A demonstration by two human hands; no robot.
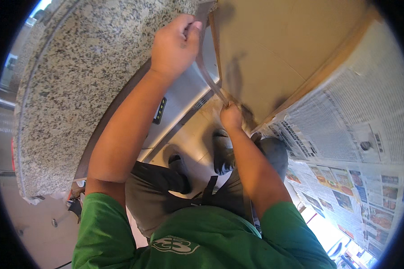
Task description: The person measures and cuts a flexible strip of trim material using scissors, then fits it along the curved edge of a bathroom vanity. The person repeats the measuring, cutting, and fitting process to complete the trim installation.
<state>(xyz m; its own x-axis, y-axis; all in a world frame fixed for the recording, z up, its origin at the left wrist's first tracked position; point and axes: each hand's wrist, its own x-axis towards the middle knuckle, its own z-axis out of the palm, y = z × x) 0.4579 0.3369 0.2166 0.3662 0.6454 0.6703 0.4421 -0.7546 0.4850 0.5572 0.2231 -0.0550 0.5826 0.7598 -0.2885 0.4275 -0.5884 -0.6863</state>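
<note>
A long, thin brown strip (208,76) runs down from the front edge of a speckled granite counter (85,58). Near its upper end, my left hand (175,47) is closed on it with fingers curled. Lower down, my right hand (231,115) grips the same strip, which bends a little between the two hands. Behind the strip, below the counter, is a pale metallic front (182,94) with a small dark panel (159,110) and a vented slot.
A beige wall or panel (278,36) rises beyond the strip. A tall surface covered in newspaper (345,112) stands close on my right. My shoes (222,152) are on the tiled floor (201,130). Assorted small items lie at the lower left.
</note>
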